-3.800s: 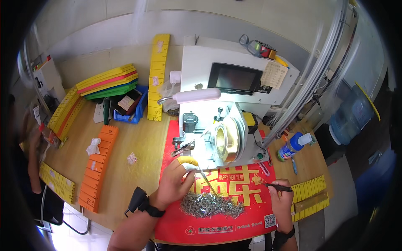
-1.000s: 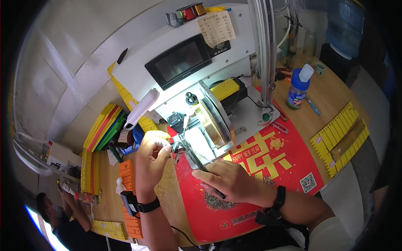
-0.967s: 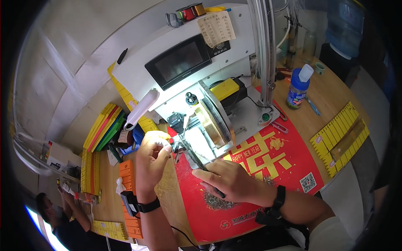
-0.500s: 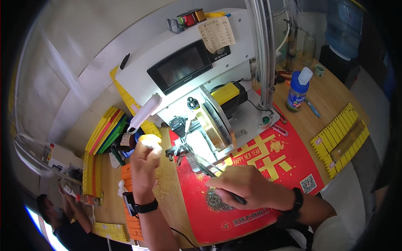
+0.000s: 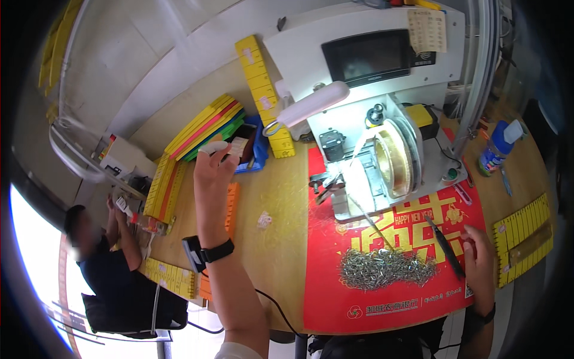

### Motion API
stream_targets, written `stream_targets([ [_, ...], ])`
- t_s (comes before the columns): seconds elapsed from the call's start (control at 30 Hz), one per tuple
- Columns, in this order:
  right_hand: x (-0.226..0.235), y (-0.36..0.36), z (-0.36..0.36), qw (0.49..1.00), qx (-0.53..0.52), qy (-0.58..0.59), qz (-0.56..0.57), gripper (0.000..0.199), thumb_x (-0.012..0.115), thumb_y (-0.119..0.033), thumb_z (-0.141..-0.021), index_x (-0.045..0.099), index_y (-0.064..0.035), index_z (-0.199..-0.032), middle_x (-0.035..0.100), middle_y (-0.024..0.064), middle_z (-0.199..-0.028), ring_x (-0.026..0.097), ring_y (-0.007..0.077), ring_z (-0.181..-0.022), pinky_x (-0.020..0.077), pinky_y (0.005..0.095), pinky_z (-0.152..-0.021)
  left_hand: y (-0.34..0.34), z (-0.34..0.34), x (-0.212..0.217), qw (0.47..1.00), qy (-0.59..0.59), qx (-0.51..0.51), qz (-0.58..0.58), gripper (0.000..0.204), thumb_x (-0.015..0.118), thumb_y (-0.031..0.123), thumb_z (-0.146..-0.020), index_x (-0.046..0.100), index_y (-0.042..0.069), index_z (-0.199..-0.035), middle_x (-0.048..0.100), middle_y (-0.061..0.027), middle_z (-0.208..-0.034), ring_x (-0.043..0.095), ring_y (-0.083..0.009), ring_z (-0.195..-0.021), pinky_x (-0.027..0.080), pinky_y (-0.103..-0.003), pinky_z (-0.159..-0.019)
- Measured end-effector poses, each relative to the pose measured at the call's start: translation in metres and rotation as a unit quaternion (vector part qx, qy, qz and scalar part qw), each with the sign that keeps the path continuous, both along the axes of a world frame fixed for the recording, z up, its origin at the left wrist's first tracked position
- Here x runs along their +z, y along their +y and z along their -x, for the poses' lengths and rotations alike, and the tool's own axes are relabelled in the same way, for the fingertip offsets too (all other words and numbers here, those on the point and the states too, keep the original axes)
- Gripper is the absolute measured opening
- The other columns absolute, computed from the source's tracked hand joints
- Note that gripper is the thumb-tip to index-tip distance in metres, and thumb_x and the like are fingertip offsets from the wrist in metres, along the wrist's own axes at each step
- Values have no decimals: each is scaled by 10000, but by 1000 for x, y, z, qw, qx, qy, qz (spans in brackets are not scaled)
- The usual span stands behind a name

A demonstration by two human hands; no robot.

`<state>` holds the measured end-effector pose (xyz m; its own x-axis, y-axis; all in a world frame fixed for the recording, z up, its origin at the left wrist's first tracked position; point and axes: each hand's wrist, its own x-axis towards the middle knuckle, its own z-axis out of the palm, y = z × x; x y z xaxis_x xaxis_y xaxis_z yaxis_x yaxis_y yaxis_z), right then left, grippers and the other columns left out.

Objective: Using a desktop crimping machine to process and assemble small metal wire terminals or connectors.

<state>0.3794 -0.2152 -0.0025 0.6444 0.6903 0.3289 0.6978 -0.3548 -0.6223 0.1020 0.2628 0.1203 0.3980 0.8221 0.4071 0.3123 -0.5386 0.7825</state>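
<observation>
My left hand (image 5: 213,170) is raised over the left side of the table, beside a blue bin (image 5: 258,146). Its fingers are bent together, with something pale at the fingertips that I cannot make out. At the right of the red mat (image 5: 326,287), my right hand (image 5: 480,257) has its fingers apart and holds nothing. Close by its fingers lies a slim black hand tool (image 5: 445,246) with a pointed tip. A heap of small silvery metal pieces (image 5: 382,269) covers part of the mat. Behind it stands a white machine (image 5: 365,81) with a reel (image 5: 397,158) and dark screen (image 5: 368,57).
A pale lamp (image 5: 317,107) sticks out before the machine. Yellow and orange strips (image 5: 164,185) stand stacked at the left, near a seated person (image 5: 113,263). At the right are a blue-capped bottle (image 5: 497,146) and a yellow strip tray (image 5: 523,242). A black cable hangs at the front edge.
My right hand has let go of the black tool and moved right. My left hand has reached up and left toward the blue bin. The view has swung left, uncovering the metal pieces.
</observation>
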Motion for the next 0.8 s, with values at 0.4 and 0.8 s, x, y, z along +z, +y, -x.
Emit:
stream_targets([
  [0.4, 4, 5, -3, 991, -42, 127, -14, 345, 583, -64, -992, 618, -15, -1331, 679, 131, -1103, 646, 226, -998, 519, 357, -930, -4, 13, 14, 816, -420, -314, 243, 552, 430, 392, -1152, 433, 40, -1579, 402, -148, -1654, 534, -357, -1415, 538, -476, -1062],
  [0.8, 15, 3, 2, 988, -77, 134, -24, 261, 611, -68, -1007, 655, 3, -1254, 708, 128, -1080, 677, 225, -986, 535, 358, -906, -23, 6, 26, 814, -406, -356, 214, 558, 547, 290, -1120, 405, 23, -1589, 618, -209, -1429, 695, -221, -942, 565, -291, -769],
])
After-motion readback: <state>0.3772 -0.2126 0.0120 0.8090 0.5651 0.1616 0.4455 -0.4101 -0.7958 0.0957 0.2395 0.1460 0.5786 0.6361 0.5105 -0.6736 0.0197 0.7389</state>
